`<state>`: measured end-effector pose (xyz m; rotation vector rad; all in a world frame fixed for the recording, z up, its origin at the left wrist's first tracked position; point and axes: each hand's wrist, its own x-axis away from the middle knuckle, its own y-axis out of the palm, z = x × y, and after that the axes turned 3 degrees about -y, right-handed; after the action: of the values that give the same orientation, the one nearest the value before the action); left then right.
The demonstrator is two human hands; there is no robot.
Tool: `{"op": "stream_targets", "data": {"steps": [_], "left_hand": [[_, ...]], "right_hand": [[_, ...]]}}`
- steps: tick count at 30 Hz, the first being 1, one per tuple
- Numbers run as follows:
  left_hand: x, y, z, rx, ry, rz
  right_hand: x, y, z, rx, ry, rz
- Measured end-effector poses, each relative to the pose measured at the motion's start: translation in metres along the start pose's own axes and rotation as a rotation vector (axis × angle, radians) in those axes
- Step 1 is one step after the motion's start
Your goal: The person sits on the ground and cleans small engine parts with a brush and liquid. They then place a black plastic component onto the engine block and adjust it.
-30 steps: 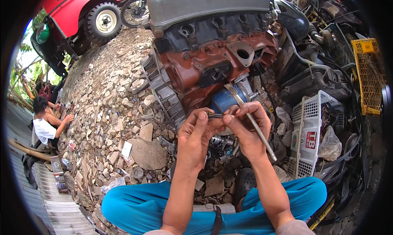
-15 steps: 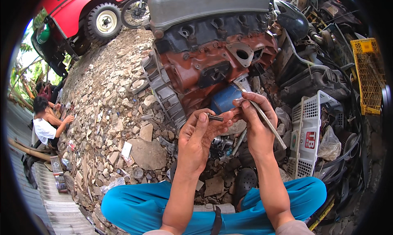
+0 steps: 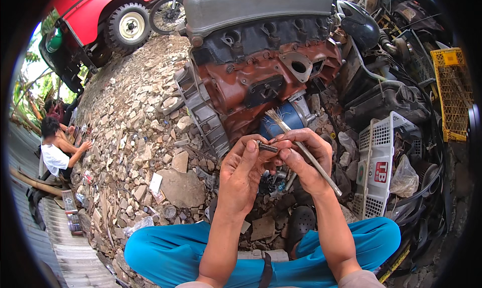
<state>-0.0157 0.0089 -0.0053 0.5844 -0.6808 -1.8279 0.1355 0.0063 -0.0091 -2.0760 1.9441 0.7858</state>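
Observation:
My left hand (image 3: 242,170) is closed on a dark threaded bolt (image 3: 267,147), pinched between thumb and fingers with its threaded end toward the right. Close beside it, my right hand (image 3: 307,162) is closed round a thin-handled brush (image 3: 314,163). The brush's frayed bristles point up and left, and its pale handle slants down to the right. The right fingertips are at the bolt's threaded end; whether they touch it I cannot tell. Just beyond my hands stands a reddish-brown engine block (image 3: 236,87) with a blue oil filter (image 3: 286,118) low on its side.
A white plastic crate (image 3: 374,172) stands at the right, with a yellow crate (image 3: 447,94) behind it. Stony rubble (image 3: 135,112) covers the ground on the left. Another person (image 3: 57,150) sits at the far left. A red vehicle (image 3: 90,17) is parked at the back.
My right hand has moved left and slightly down, bringing its fingertips closer to the bolt. The brush has shifted with it, and its bristles now show clearly.

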Motion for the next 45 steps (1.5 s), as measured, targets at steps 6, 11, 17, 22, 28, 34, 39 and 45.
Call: {"op": "stream_targets", "data": {"steps": [6, 11, 17, 22, 28, 34, 39, 45], "left_hand": [[0.0, 0.0, -0.001, -0.024, 0.013, 0.01], [-0.001, 0.002, -0.001, -0.025, 0.018, 0.0], [0.0, 0.001, -0.001, -0.013, 0.006, 0.004], [0.001, -0.001, 0.0, -0.014, 0.013, -0.006], [0.002, 0.001, 0.0, -0.008, 0.01, 0.01], [0.003, 0.003, 0.002, -0.017, 0.02, -0.012], [0.002, 0.001, 0.0, -0.008, 0.032, -0.025], [0.003, -0.001, 0.0, -0.026, 0.042, -0.037]], "right_hand": [[0.001, 0.002, -0.003, 0.119, -0.058, 0.036], [-0.001, -0.001, 0.002, 0.224, -0.211, 0.02], [-0.001, 0.0, 0.001, 0.243, -0.229, 0.028], [-0.002, 0.003, -0.001, 0.267, -0.263, 0.017], [-0.001, 0.002, -0.001, 0.29, -0.318, 0.003], [0.0, 0.005, -0.004, 0.27, -0.327, -0.001], [-0.001, 0.005, -0.006, 0.277, -0.344, -0.009], [0.0, 0.007, -0.01, 0.264, -0.345, -0.025]]}}
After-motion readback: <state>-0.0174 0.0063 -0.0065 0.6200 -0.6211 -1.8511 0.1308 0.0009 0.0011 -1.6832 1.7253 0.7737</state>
